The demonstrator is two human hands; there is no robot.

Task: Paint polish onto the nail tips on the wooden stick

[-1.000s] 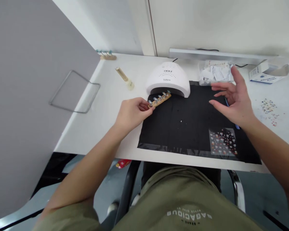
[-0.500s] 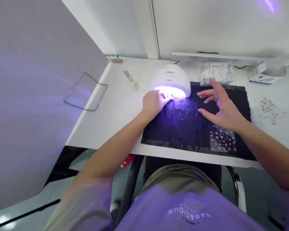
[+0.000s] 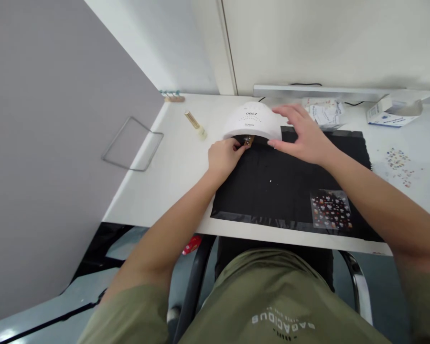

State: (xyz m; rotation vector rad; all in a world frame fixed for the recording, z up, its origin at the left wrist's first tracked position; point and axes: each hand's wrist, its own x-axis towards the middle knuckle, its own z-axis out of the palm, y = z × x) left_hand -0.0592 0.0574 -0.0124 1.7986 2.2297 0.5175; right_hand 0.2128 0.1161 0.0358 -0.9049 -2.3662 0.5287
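A white dome-shaped lamp (image 3: 252, 119) stands at the back of a black cloth (image 3: 268, 191), and its light is off. At the lamp's front opening, my left hand (image 3: 224, 156) pinches a small brownish-gold piece (image 3: 249, 141) whose far part is in the lamp's shadow. My right hand (image 3: 308, 138) is at the lamp's right side, thumb and fingers spread apart around its edge. A clear sheet of small printed stickers (image 3: 331, 210) lies on the cloth's front right part.
A slim bottle (image 3: 196, 125) lies left of the lamp. Behind my right hand is a plastic packet (image 3: 326, 112). An open white box (image 3: 394, 112) and scattered small gems (image 3: 399, 165) are on the right. A wooden holder (image 3: 174, 99) sits at the back left.
The lamp's purple light has gone out. My right hand has moved left to the lamp's right side. My left hand remains at the opening, where the small piece now shows clearly.
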